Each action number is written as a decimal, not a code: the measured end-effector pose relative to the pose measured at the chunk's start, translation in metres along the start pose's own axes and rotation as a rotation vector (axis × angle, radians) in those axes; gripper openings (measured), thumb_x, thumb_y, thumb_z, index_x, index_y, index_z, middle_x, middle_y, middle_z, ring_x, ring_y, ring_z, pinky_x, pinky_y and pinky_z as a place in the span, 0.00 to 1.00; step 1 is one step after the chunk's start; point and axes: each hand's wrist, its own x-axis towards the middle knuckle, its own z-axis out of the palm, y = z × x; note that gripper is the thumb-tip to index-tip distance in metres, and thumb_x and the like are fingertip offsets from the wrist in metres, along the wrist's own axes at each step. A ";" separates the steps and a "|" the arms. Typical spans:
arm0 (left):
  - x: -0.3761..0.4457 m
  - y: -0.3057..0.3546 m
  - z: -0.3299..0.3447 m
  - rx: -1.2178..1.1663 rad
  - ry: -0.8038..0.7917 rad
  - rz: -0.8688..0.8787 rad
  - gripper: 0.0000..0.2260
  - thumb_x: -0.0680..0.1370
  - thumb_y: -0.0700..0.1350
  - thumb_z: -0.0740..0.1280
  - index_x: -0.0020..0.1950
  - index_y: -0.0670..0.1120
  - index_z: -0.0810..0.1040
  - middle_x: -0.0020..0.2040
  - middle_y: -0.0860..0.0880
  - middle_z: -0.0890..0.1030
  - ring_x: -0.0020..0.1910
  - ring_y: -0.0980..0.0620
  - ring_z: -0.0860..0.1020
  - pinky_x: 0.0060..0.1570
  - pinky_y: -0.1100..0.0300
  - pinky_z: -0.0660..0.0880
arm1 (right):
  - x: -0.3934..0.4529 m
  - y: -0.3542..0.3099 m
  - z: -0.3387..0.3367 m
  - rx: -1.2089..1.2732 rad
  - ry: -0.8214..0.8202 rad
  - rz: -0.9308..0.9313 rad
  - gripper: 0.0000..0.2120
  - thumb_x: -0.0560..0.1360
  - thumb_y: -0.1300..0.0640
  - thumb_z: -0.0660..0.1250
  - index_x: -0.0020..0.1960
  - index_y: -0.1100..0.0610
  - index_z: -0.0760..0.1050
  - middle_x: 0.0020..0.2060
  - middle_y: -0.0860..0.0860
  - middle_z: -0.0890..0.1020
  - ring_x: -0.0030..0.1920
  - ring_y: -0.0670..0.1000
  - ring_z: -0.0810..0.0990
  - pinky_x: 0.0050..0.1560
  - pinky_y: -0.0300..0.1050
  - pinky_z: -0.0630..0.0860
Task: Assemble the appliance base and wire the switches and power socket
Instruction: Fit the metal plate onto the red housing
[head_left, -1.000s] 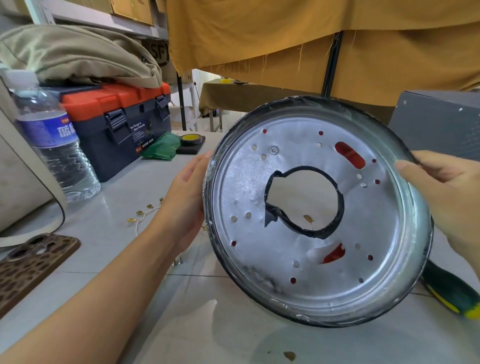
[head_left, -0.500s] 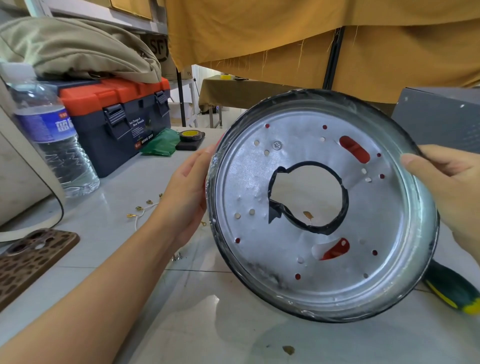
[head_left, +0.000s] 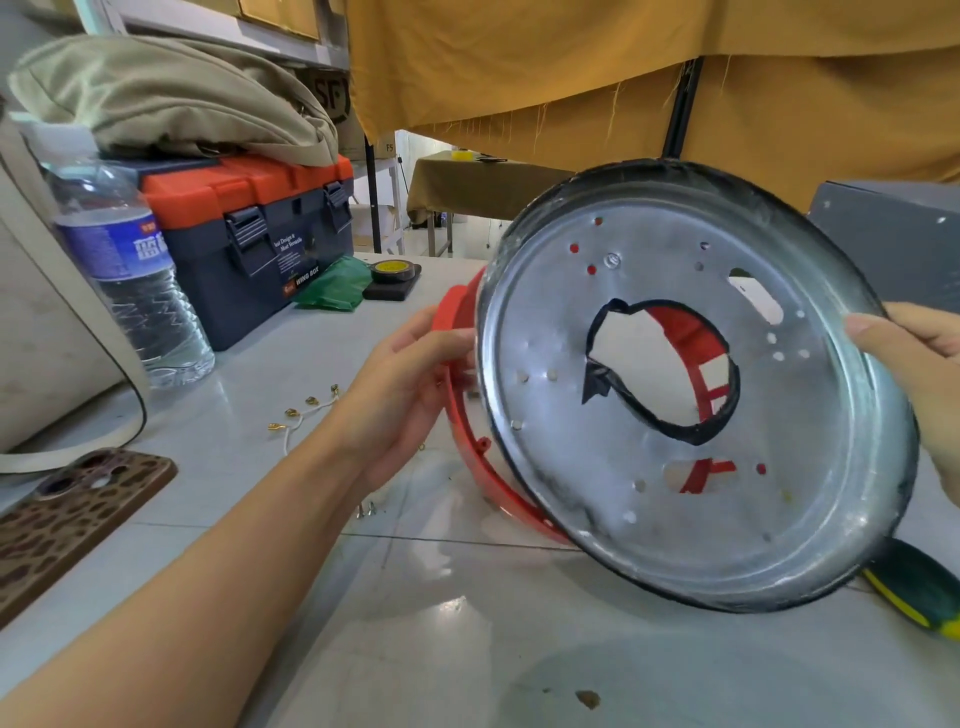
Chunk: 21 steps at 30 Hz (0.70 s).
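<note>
Holding at frame centre: left hand (head_left: 410, 379) grasps the left edge of the red plastic base (head_left: 462, 415), fingers curled on its rim; the base stands tilted on the table (head_left: 467, 623).
Phone case, lower left: leopard-print phone case (head_left: 67, 514) lies flat on the table.
Bottle, left: clear water bottle (head_left: 124, 270) stands upright, capped, holding water.
Toolbox, upper left: orange-lidded toolbox (head_left: 260, 234) is latched, contents hidden; an olive bag (head_left: 171, 98) lies on its lid.
Loose parts, left of centre: white wires with brass terminals (head_left: 304, 415) lie on the table near the left wrist.
Tape, centre top: black tape roll (head_left: 390, 270) sits on a dark block beside green cloth (head_left: 327, 291).
Metal plate, centre right: round metal plate (head_left: 696, 384) is tilted, just in front of the red base; red ribs show through its central hole.
Right hand, right edge: right hand (head_left: 914, 384) grips the plate's right rim, thumb on its face.
Screwdriver, lower right: green-yellow handle (head_left: 914, 587) lies under the plate's edge.
Change: half a second ago the plate hid the red base and the left hand lay on the plate's rim; now the base shows at the left.
</note>
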 end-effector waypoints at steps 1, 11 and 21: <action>0.000 0.000 -0.001 -0.016 -0.029 -0.010 0.18 0.72 0.42 0.64 0.62 0.45 0.76 0.48 0.44 0.78 0.43 0.50 0.76 0.48 0.51 0.72 | 0.000 0.001 0.000 0.003 0.000 0.007 0.12 0.74 0.45 0.65 0.50 0.49 0.82 0.44 0.57 0.84 0.44 0.65 0.81 0.49 0.62 0.78; -0.005 0.009 0.003 -0.050 -0.017 -0.040 0.21 0.71 0.40 0.62 0.64 0.48 0.74 0.62 0.40 0.76 0.59 0.41 0.72 0.69 0.34 0.57 | -0.003 -0.002 0.010 -0.004 -0.048 0.017 0.12 0.72 0.44 0.65 0.48 0.48 0.83 0.38 0.52 0.85 0.37 0.56 0.81 0.33 0.49 0.78; -0.008 0.004 0.010 -0.220 -0.034 -0.041 0.17 0.69 0.45 0.61 0.55 0.41 0.75 0.42 0.48 0.84 0.42 0.51 0.82 0.46 0.56 0.81 | -0.004 -0.003 0.012 -0.079 -0.025 -0.045 0.14 0.72 0.42 0.64 0.46 0.51 0.82 0.35 0.60 0.81 0.38 0.69 0.78 0.37 0.62 0.78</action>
